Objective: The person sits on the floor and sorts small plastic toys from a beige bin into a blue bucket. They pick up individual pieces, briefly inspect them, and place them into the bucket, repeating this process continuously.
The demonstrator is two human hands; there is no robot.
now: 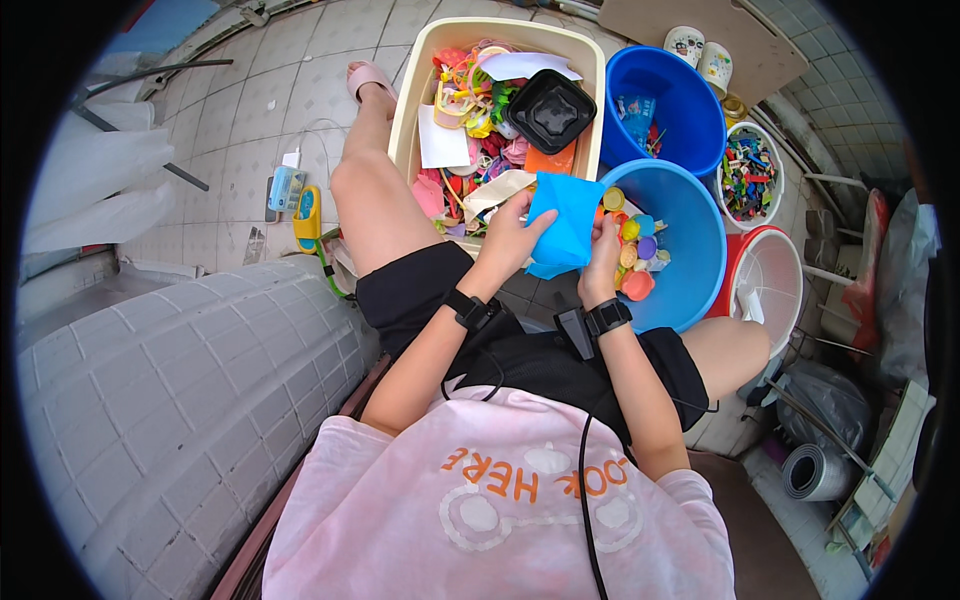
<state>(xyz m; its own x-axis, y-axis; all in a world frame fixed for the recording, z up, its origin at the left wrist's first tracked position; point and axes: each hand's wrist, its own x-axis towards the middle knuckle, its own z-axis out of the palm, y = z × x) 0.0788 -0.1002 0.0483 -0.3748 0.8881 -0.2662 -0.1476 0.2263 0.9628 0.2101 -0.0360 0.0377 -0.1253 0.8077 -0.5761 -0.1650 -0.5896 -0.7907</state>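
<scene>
A folded sheet of bright blue paper [566, 221] is held up between my two hands, over the near edge of a cream plastic tub [403, 112]. My left hand [517, 229] grips its left side, thumb on top. At its right edge is my right hand [602, 251], its fingers partly hidden behind the paper. Inside the tub lie mixed small toys, a black plastic tray [551, 111], white paper pieces [444, 137] and an orange sheet [551, 159]. Just right of my right hand, small colourful toy cups and lids [637, 283] lie in a light blue basin [694, 247].
A dark blue bucket [697, 97] stands beyond the basin. To the right are a white basket of building bricks [750, 176] and a red and white basket [780, 277]. A yellow slide sandal [307, 217] and a tissue pack [287, 187] lie on the left floor.
</scene>
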